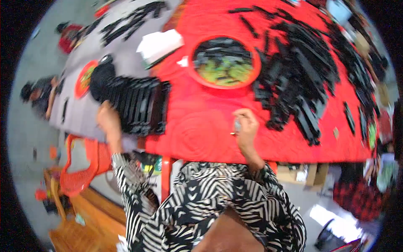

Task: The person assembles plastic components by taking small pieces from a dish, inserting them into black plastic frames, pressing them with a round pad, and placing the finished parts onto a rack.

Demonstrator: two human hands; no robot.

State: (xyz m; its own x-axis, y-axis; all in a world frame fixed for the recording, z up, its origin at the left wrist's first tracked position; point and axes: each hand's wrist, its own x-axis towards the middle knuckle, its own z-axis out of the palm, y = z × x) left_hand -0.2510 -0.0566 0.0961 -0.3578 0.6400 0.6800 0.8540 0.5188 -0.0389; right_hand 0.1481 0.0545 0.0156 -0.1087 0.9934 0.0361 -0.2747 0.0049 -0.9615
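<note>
My left hand (pixel 108 117) is at the left end of a neat row of black strips (pixel 136 105), smeared by motion, so its fingers and any hold do not show clearly. A rounded black object (pixel 102 82) lies just beyond it, against the row. Over the red cloth my right hand (pixel 247 128) is closed, fingers bent round a small silvery tool (pixel 237 126) whose kind I cannot make out. Beyond that hand sits an orange-red basin (pixel 257 63) with yellow-green pieces and black parts inside. To its right spreads a loose heap of black strips (pixel 294 71).
A red cloth (pixel 197 134) covers the table's right part; the left part is a grey tabletop (pixel 126 46) with more black strips. A white box (pixel 159 44) stands between them. A red plastic chair (pixel 86 172) is at the near left. Another person (pixel 40 94) sits at the left.
</note>
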